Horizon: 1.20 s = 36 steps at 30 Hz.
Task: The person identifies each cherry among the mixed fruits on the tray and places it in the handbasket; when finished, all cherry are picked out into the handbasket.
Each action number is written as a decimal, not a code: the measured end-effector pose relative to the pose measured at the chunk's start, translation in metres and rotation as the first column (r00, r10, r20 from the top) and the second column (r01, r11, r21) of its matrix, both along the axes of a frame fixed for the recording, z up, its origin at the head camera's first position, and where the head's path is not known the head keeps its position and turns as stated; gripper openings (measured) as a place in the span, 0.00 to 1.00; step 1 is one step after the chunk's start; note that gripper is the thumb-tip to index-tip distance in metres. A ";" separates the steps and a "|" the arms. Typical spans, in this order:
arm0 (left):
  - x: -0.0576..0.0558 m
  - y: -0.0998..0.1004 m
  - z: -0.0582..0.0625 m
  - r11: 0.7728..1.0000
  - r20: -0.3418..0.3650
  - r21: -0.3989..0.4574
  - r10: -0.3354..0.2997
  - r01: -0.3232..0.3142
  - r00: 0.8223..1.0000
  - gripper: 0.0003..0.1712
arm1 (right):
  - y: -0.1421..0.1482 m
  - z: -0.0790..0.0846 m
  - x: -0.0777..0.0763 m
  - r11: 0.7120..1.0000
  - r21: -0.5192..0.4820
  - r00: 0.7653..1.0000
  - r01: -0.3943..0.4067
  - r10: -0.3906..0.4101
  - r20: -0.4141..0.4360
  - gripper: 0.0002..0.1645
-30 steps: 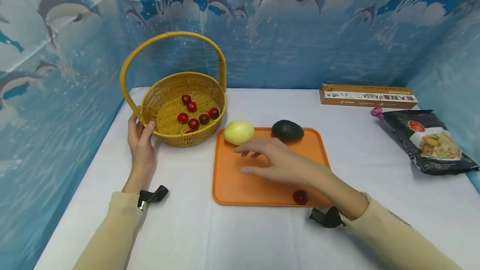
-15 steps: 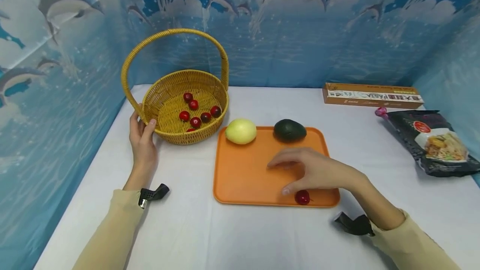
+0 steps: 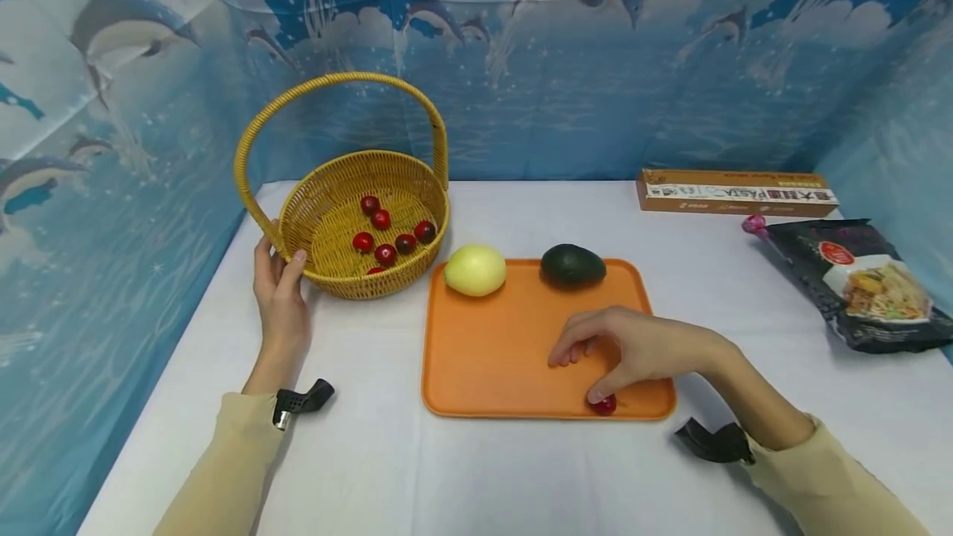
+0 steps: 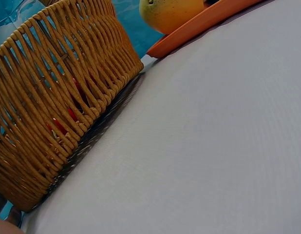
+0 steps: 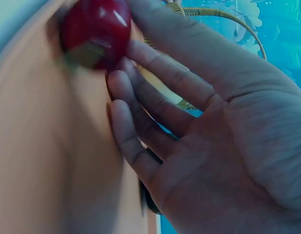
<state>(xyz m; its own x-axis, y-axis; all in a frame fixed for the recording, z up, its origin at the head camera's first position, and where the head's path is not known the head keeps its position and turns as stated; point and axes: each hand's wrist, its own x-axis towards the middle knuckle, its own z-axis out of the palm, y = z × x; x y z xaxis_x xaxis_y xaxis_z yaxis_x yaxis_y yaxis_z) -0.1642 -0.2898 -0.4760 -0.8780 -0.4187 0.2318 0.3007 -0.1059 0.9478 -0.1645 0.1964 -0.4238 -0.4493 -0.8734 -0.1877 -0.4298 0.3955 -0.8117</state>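
My left hand (image 3: 281, 296) holds the left side of a yellow wicker basket (image 3: 328, 259), thumb at the rim by the handle's base. Several dark red cherries (image 3: 380, 219) lie inside the basket. Over an orange tray (image 3: 476, 362), my right hand (image 3: 633, 346) reaches down to a single cherry (image 3: 604, 406) near the front edge. The thumb overlaps this cherry (image 5: 94, 31) in both the head and right wrist views, while the bent fingers stay apart from the thumb. At the tray's back lie a yellow-green lemon-like fruit (image 3: 475, 270) and a dark green avocado (image 3: 572, 265).
A brown pasta box (image 3: 737, 193) stands at the back right against the blue dolphin-print curtain (image 3: 551, 122). In front of it lies a black food packet (image 3: 856, 284) with a pink tied end. White cloth (image 3: 357, 453) covers the table.
My right hand has moved from the tray's middle rightward and down toward the front, its thumb now at the lone cherry. The left hand stays at the basket.
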 end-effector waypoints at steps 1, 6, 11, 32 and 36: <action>0.000 0.000 0.000 1.000 0.003 -0.003 -0.004 0.004 1.000 0.35 | 0.000 -0.002 0.000 1.000 -0.012 1.000 -0.003 0.003 0.008 0.26; 0.000 0.001 -0.001 1.000 0.000 -0.002 -0.010 0.010 1.000 0.36 | 0.005 -0.001 0.000 1.000 0.004 0.999 -0.015 0.015 0.033 0.25; -0.003 0.000 0.000 1.000 -0.011 -0.006 -0.009 0.009 1.000 0.36 | 0.020 0.011 -0.004 0.996 0.080 0.991 -0.033 0.022 0.132 0.30; -0.002 -0.001 0.001 1.000 0.004 -0.018 0.001 -0.001 1.000 0.35 | 0.005 -0.001 -0.002 1.000 -0.024 0.999 -0.005 0.004 -0.048 0.16; -0.001 0.000 0.001 1.000 0.002 -0.006 0.008 -0.008 1.000 0.35 | -0.001 -0.003 0.000 1.000 -0.015 0.997 0.023 -0.024 -0.070 0.17</action>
